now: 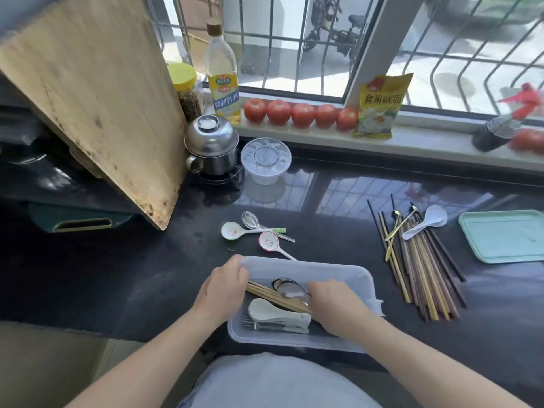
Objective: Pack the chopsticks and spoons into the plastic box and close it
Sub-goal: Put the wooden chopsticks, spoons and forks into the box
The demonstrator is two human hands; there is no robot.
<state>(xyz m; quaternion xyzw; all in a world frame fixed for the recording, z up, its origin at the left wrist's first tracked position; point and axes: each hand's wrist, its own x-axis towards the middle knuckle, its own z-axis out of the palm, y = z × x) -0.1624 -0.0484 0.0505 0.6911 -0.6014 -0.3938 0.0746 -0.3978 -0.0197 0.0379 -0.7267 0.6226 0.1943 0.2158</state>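
Translucent plastic box (338,272) sits at the counter's near edge, part-filled. Left hand (220,290) grips its rim; right hand (332,307) curls over the wooden chopsticks (273,295) inside. Next, presumably, the loose chopstick pile (421,260) far right.

Worktop (338,187): dark stone-like, glossy, mirrors window bars. Plastic box (347,275): translucent, frosted, smooth. Inside it: pale wood chopsticks (270,293), matt; shiny metal spoons (287,287); white glazed ceramic-looking spoon (265,312). Loose chopsticks (424,272) on worktop: wood, light & dark, matt. Lid (503,235): mint-green plastic, matt. Pot (212,148): polished steel, reflective. Cutting board (94,98): raw wood, rough, stained at edges. Bottle (222,75): clear plastic w/ glossy label.
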